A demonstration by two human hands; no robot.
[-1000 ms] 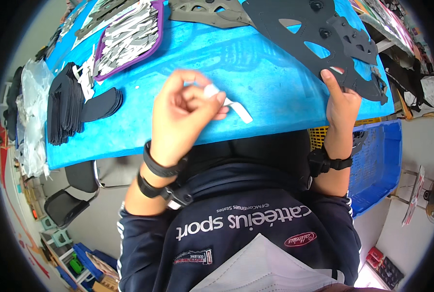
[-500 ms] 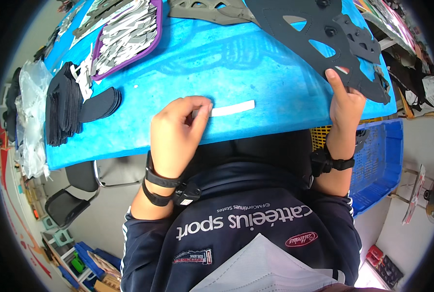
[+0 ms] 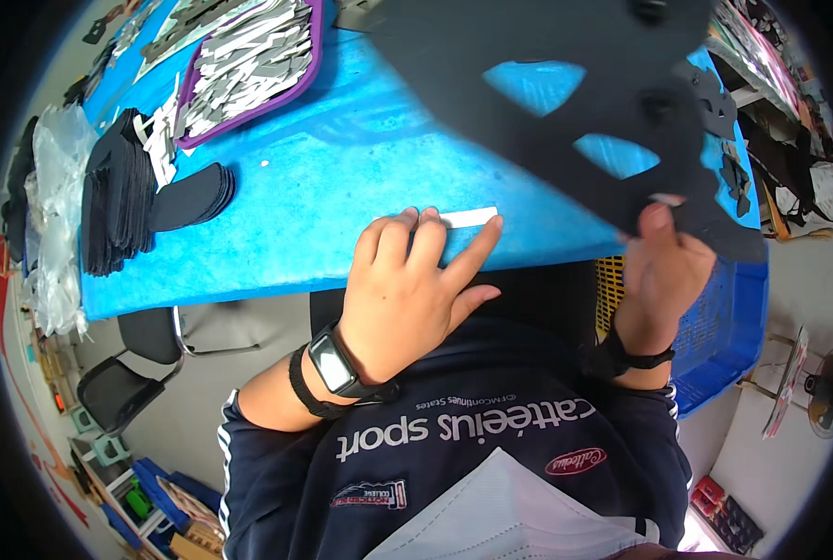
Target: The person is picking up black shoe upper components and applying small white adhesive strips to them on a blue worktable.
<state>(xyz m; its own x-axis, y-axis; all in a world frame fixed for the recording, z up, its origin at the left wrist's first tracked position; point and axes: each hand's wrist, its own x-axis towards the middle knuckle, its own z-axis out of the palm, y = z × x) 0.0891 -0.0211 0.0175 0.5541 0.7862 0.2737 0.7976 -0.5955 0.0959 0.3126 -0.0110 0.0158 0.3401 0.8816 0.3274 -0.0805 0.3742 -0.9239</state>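
Note:
A short white strip (image 3: 472, 217) lies flat near the front edge of the blue-covered table (image 3: 342, 187). My left hand (image 3: 405, 266) is spread over it, palm down, its fingertips resting on or beside the strip's left part and the index finger reaching toward its right end. My right hand (image 3: 664, 266) grips the lower edge of a large dark grey sheet (image 3: 622, 84) with triangular cut-outs and round knobs, thumb on top. The sheet is tilted up off the table and blurred by motion; its far end leaves the view.
A purple tray (image 3: 317, 37) full of white and grey strips stands far left. Stacked black rounded pieces (image 3: 118, 205) lie left, near a clear plastic bag (image 3: 62, 215). More dark cut pieces (image 3: 715, 107) lie at the right. Below the table's right side sits a blue crate (image 3: 725, 327).
My left hand has moved right, going from a pinch at the strip's left end to spread fingers over it. The sheet has been raised and brought nearer in my right hand.

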